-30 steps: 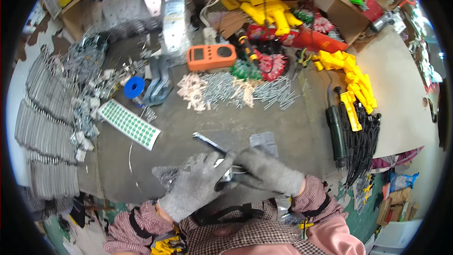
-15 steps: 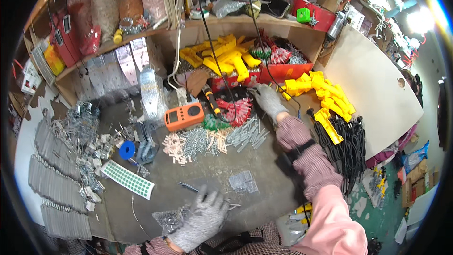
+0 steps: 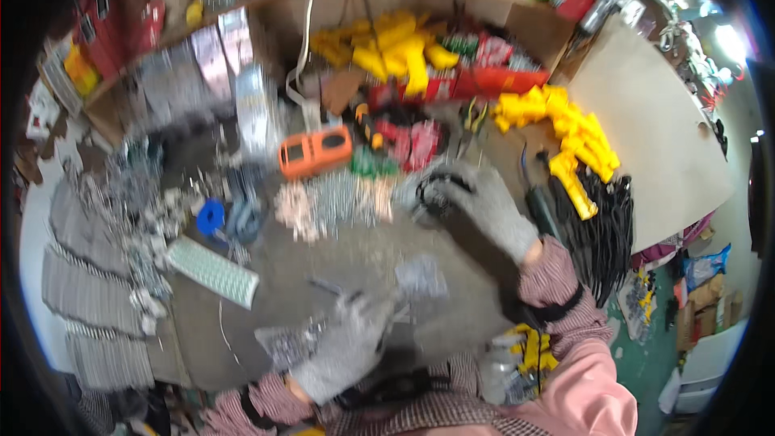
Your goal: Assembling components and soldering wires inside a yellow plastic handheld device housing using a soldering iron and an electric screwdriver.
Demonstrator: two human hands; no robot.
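My left hand, in a grey glove, lies low over the near part of the table with fingers stretched out, partly blurred. Beside it is a clear plastic bag of small parts, and a thin dark metal piece lies just beyond its fingertips. A small clear bag rests to its right. My right hand, gloved too, is bent round a looped black cord above the right end of the screw piles. Motion blur hides the exact grip.
An orange meter stands behind the screws, near red bundles and pliers. Yellow plastic parts and black cables lie at right. A green-dotted sheet, blue spool and stacked grey strips are left.
My right hand has drawn back toward me from beside the red bundles, and a black looped cord now shows in it. The view has shifted; my left hand stays by the bag.
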